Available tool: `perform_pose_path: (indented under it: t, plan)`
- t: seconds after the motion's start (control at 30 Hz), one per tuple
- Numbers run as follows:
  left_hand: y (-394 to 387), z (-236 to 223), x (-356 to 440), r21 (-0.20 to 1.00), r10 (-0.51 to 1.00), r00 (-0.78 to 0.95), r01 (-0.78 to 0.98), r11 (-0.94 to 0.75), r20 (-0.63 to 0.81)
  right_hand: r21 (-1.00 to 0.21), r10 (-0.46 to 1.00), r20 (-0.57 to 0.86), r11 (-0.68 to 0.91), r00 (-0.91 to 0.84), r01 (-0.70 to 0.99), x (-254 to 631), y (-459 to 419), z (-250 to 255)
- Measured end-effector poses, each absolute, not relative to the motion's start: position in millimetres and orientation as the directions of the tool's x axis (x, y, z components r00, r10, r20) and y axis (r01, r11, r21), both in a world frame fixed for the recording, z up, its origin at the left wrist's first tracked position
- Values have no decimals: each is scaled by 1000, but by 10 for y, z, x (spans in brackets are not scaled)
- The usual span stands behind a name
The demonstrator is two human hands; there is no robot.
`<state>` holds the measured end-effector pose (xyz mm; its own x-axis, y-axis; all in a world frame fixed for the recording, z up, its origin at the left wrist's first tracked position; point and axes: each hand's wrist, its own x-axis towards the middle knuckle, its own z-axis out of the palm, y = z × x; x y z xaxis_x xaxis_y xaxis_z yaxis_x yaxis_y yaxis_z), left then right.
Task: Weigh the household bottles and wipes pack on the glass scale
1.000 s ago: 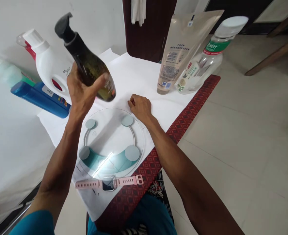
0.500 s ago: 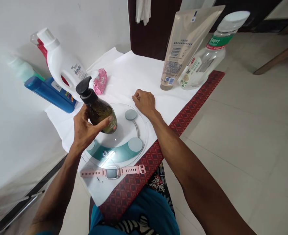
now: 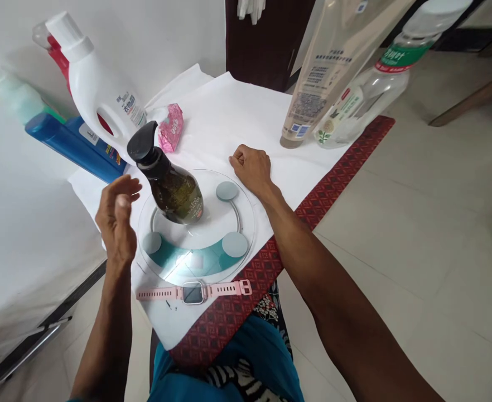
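Observation:
A dark pump bottle [image 3: 175,192] with a black pump head stands upright on the round glass scale [image 3: 204,265]. Just left of the bottle, apart from it, my left hand [image 3: 118,218] is raised with its fingers partly bent and nothing held. My right hand [image 3: 252,166] rests on the white cloth beyond the scale's far right side, its fingers curled in; nothing shows in them. In front of the scale lies a smartwatch [image 3: 193,292] with a pink strap. No digits can be read on the scale's display.
On the left stand a white detergent bottle [image 3: 99,95], a blue bottle [image 3: 78,145] and a pink packet [image 3: 171,127]. A beige tube [image 3: 313,84] and a clear plastic bottle [image 3: 355,106] stand at the back right. A red patterned border [image 3: 288,251] runs along the table edge.
My left hand has let go of the pump bottle and moved left, off it. The bottle stays on the scale. The lit digits on the scale are gone. My right hand holds its place.

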<state>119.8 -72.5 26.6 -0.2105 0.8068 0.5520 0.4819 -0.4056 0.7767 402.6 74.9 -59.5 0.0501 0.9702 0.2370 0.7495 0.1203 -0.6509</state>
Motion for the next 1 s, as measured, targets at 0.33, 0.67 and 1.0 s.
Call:
perform_pose_path:
  t: [0.33, 0.67, 1.0]
  plan:
    - [-797, -379, 551, 950, 688, -676, 305, -66, 265, -640, 974, 224, 116, 40, 760, 4054, 753, -621]
    - [-807, -452, 574, 935, 704, -646, 347, -73, 294, -660, 974, 220, 103, 60, 744, 4060, 769, -650]
    - [-834, -447, 587, 903, 730, -604, 427, -44, 321, -657, 962, 265, 137, 57, 741, 4058, 784, -704]
